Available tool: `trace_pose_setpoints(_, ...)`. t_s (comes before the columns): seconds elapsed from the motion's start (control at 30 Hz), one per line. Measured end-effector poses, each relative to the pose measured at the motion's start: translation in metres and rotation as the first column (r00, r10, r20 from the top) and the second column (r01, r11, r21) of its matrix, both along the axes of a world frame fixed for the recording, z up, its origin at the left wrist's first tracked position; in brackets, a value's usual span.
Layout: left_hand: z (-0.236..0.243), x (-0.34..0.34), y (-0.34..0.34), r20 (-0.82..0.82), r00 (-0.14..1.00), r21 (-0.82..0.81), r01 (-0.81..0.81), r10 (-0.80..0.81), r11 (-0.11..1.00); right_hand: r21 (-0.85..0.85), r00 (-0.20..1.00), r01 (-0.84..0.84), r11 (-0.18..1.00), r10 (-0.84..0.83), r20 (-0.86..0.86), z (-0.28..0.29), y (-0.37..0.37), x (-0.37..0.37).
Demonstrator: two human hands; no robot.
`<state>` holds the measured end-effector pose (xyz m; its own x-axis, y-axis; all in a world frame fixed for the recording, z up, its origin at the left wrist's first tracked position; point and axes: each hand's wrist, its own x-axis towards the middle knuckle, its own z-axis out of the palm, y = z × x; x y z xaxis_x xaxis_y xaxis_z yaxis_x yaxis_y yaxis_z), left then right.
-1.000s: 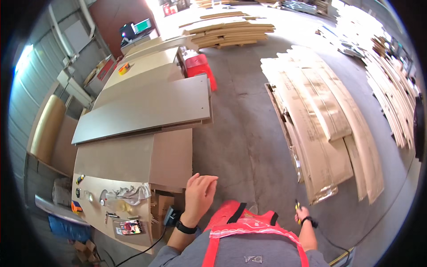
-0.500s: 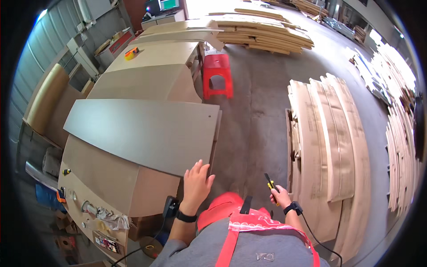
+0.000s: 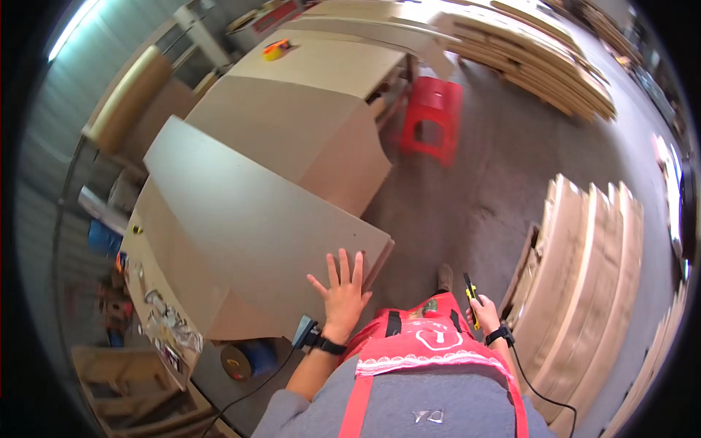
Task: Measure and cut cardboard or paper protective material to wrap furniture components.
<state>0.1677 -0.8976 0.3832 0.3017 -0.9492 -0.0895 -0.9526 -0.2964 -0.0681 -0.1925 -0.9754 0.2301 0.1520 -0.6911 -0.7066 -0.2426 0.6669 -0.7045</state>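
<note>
My left hand [image 3: 342,299] has its fingers spread over the near right part of a large grey panel [image 3: 248,212]; whether the palm presses on it is unclear. The panel rests on cardboard sheets [image 3: 299,124] spread along a workbench. Low on the right, my right hand [image 3: 483,312] grips a yellow-and-black utility knife [image 3: 472,299], its tip pointing forward. Small tools and a crumpled cloth [image 3: 182,336] sit at the bench's near left end. A red apron covers my front.
A red plastic stool [image 3: 431,117] stands beside the bench. Long wrapped packages [image 3: 584,277] are stacked at my right, more flat stacks [image 3: 526,66] at the back. An orange tape roll [image 3: 276,48] lies on the far bench. A leaning board with a roll [image 3: 128,106] is at left.
My view has swung left toward the bench. My left hand has reached onto the grey panel with fingers spread. My right hand still holds the knife, now raised further forward than a second ago.
</note>
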Motion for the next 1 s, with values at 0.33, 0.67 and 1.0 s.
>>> trace_pose_setpoints(0.33,0.014,-0.013,-0.019,-0.079,0.98,0.101,-0.173,0.181,0.98,-0.221,0.853,-0.514,0.829,0.522,-0.027,0.053,-0.292,0.057)
trace_pose_setpoints(0.67,0.009,-0.026,-0.02,-0.046,0.953,-0.006,-0.3,0.299,0.954,-0.197,0.737,-0.586,0.786,0.618,0.273,0.05,-0.332,0.197)
trace_pose_setpoints(1.0,0.0,-0.028,-0.017,-0.459,0.781,-0.551,-0.624,0.424,0.553,-0.343,0.702,-0.607,0.717,0.686,0.19,0.046,-0.419,0.323)
